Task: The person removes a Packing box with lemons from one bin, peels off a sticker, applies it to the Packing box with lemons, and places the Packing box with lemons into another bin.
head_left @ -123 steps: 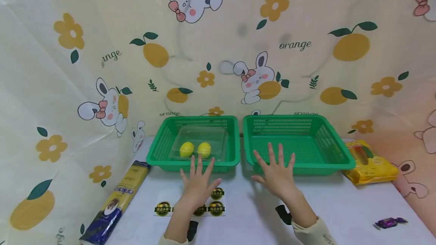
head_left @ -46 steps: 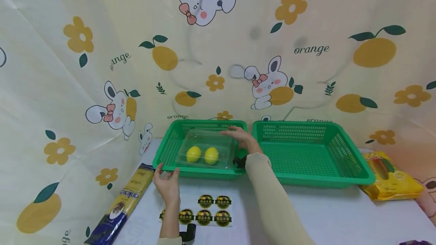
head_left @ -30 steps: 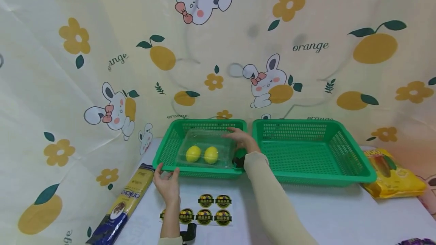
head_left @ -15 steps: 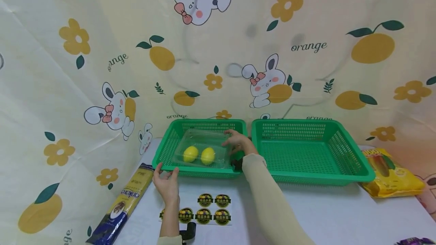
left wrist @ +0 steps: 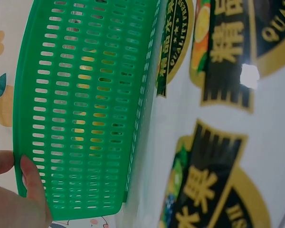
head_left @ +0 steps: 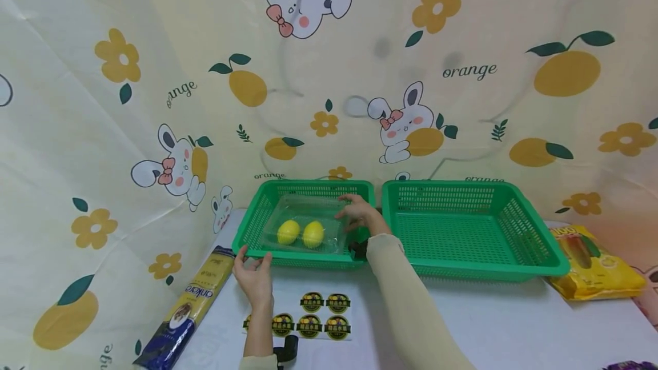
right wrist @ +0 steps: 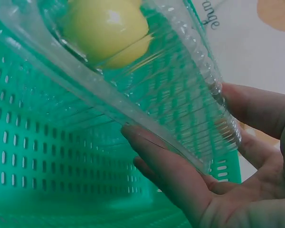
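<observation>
In the head view, a clear plastic box [head_left: 329, 210] with two yellow lemons [head_left: 313, 235] sits inside the left green basket [head_left: 308, 260]. My right hand [head_left: 361, 214] holds the box at its right end. The right wrist view shows fingers and thumb pinching the ribbed end of the clear box [right wrist: 180, 104], with a lemon [right wrist: 109, 33] behind the plastic. My left hand [head_left: 253, 280] grips the basket's front left corner. In the left wrist view its thumb and a finger pinch the rim of the green basket [left wrist: 78, 109].
A second green basket [head_left: 493, 272] stands to the right. Beyond it lies a yellow packet [head_left: 596, 270]. A gold and blue ankara packet [head_left: 187, 307] lies at the left, and a sticker sheet [head_left: 324, 317] in front. A purple-wrapped sweet [head_left: 624, 365] shows at the bottom right edge.
Both hands were spread with straight fingers over the table at first. My left then took the basket's corner and my right the box. Lately the box and lemons have shifted slightly left.
</observation>
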A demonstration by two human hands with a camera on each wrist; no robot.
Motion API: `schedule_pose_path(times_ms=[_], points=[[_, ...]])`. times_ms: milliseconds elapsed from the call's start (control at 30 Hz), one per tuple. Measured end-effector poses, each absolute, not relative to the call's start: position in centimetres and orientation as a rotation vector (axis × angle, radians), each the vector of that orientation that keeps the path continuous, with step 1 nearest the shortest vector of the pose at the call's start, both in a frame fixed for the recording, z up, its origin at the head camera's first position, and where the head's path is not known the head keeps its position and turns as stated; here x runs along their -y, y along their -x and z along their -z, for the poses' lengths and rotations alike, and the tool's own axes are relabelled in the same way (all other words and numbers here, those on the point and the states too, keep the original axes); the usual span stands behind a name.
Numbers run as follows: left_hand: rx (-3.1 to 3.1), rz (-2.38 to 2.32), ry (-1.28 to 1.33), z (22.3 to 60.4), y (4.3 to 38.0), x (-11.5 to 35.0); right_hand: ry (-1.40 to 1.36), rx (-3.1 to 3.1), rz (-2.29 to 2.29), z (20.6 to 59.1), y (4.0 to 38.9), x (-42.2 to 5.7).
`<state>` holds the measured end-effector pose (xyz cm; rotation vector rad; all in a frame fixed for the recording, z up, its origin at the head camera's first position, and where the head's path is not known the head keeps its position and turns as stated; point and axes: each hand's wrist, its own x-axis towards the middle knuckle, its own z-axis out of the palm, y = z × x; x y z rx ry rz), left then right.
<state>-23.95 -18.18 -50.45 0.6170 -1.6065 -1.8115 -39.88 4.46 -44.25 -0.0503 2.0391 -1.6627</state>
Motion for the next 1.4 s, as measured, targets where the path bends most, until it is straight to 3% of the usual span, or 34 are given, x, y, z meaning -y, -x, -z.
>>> schedule_pose_path(times_ms=[267, 667, 1000, 1400], points=[[1.613, 1.809, -0.625, 50.5, 24.0, 17.9, 0.057, -2.012, 1.714, 43.0, 39.8, -5.1], [1.620, 1.811, -0.618, 50.1, 24.0, 18.1, 0.154, -1.951, 1.710, 38.0, 38.3, -7.5], [1.633, 1.799, -0.628, 50.2, 23.6, 18.0, 0.340, -2.010, 1.613, 35.5, 34.6, -12.6], [1.629, 1.802, -0.626, 50.3, 23.7, 17.9, 0.377, -2.028, 1.629, 35.0, 28.5, -17.8]])
